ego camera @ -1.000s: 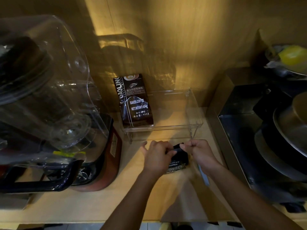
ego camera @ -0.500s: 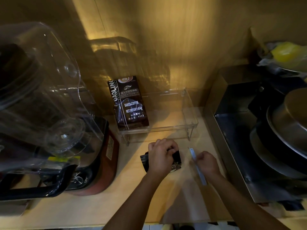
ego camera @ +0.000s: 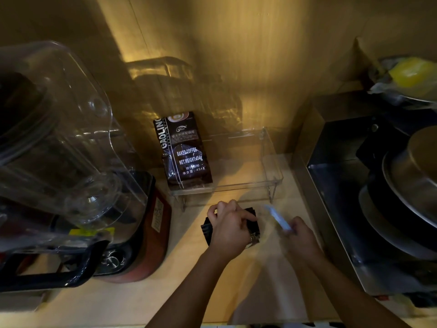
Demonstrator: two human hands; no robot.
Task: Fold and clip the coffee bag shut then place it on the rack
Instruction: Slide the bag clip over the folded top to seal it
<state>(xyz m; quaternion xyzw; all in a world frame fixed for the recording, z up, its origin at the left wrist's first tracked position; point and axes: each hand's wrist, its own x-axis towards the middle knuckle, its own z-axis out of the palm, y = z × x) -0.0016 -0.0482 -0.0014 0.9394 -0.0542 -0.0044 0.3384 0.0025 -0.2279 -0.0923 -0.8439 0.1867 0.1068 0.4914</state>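
A small black coffee bag (ego camera: 207, 230) lies on the wooden counter, mostly hidden under my left hand (ego camera: 230, 229), which presses down and grips its folded top. My right hand (ego camera: 299, 235) is just right of the bag and holds a long pale blue clip (ego camera: 277, 216), lifted off the counter and pointing up-left. The clip is blurred. Behind them stands a clear acrylic rack (ego camera: 272, 159) on thin legs, with a larger black coffee bag (ego camera: 183, 150) leaning at its left end.
A blender with a clear cover and red base (ego camera: 151, 233) fills the left side. On the right sits a steel tray (ego camera: 331, 209) with stacked pans and lids (ego camera: 413, 185). A yellow object in a bowl (ego camera: 411, 74) is at the far right.
My right hand let go of the bag, took the blue clip from the counter and lifted it. My left hand stays on the folded bag, which shifted slightly left.
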